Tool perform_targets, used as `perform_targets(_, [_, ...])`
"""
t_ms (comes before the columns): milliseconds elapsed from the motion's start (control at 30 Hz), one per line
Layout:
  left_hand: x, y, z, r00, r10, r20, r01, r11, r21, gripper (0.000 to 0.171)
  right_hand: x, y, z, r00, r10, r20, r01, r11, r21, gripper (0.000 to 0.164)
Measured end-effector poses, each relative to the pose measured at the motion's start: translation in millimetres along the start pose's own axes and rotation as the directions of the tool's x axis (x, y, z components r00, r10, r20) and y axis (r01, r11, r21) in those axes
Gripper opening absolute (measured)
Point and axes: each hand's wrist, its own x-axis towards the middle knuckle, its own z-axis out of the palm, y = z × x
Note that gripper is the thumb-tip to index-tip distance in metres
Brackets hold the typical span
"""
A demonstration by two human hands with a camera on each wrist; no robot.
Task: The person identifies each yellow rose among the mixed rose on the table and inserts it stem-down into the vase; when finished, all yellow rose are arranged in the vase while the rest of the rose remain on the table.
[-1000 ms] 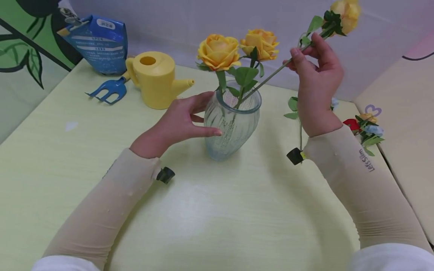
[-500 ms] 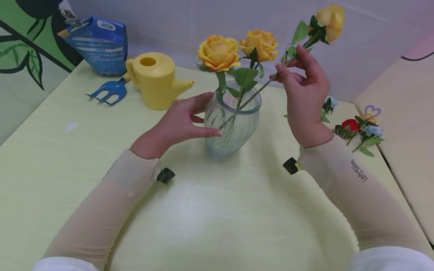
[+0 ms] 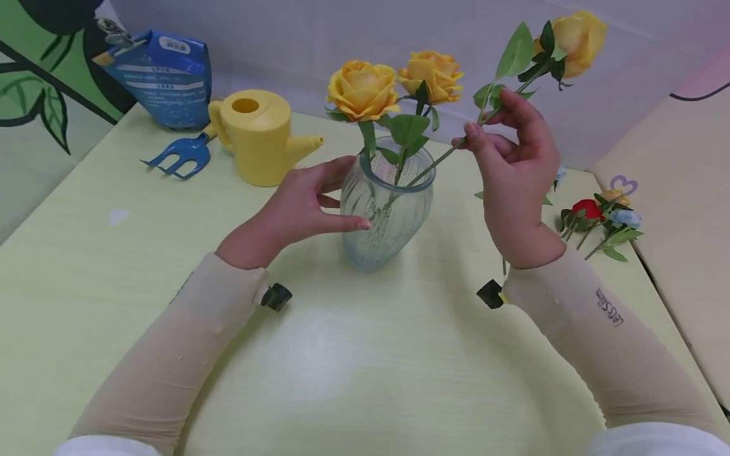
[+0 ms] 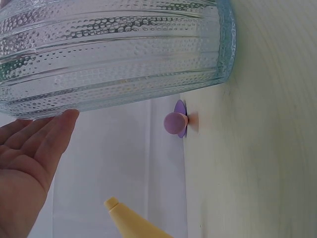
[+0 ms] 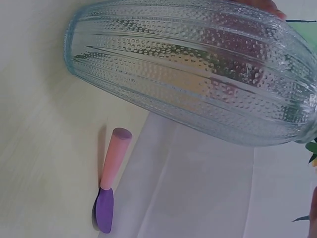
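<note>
A ribbed clear glass vase stands on the table with two yellow roses in it. My left hand holds its left side, thumb at the front and fingers behind. In the left wrist view the fingers touch the glass. Beyond the vase's right rim, my right hand pinches the stem of a third yellow rose between thumb and fingers. That stem slants down through the mouth into the vase, while its bloom leans out to the upper right.
Left of the vase stand a yellow watering can, a blue hand fork and a blue bag. Red and blue flowers lie at the right edge. Behind the vase is a pink-handled purple trowel.
My right hand has moved left and down and grips the stem farther below the bloom. The bloom swung left, then back right. My left hand keeps its place on the vase.
</note>
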Motion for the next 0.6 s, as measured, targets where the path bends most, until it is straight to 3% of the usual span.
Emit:
perform_targets(233, [-0.1,0.1,0.0,1.0,0.002,-0.001,-0.002,1.0,0.005,0.085,-3.7,-3.7,0.4,1.0,-0.02,0.008,0.02,1.0,-0.006,0.039])
perform_targets(400, [-0.1,0.4,-1.0,1.0,0.008,-0.006,-0.008,1.0,0.002,0.082,-4.5,-1.0,4.1,0.998,-0.024,0.06,0.025,1.0,-0.002,0.038])
perform_targets(600, [0.6,0.2,-0.2,1.0,0.014,-0.006,-0.014,1.0,-0.003,0.082,-8.5,5.1,6.8,0.993,-0.026,0.113,0.034,0.997,-0.067,0.038])
